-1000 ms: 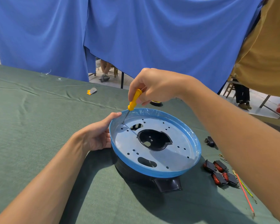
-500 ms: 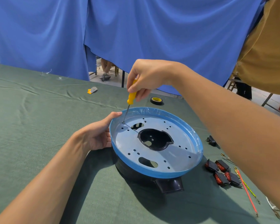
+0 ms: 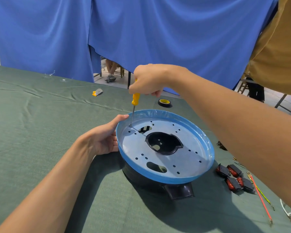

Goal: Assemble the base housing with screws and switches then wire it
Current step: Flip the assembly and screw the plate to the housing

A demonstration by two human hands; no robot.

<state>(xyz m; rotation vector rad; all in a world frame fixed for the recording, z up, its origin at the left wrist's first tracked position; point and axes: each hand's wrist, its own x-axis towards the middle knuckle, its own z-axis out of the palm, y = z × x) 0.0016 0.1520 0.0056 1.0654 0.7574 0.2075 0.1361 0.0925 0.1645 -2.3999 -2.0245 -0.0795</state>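
Clearly the screw-fastening step is in hand. On the green-clothed table (image 3: pixel 32 132) the base housing (image 3: pixel 188 158) sits at centre, its blue-filmed plate facing up. The left hand (image 3: pixel 102 140) cups the plate's left rim, fingers curled under and thumb along the edge, steadying it. The right hand (image 3: pixel 148 79) is closed round the yellow screwdriver (image 3: pixel 135 100), held nearly upright with its tip in a hole by the far-left rim; any screw there is too small to make out. Next comes turning with downward pressure, tip kept square. The switches (image 3: pixel 233 177) and wires (image 3: pixel 260 199) lie unused to the right.
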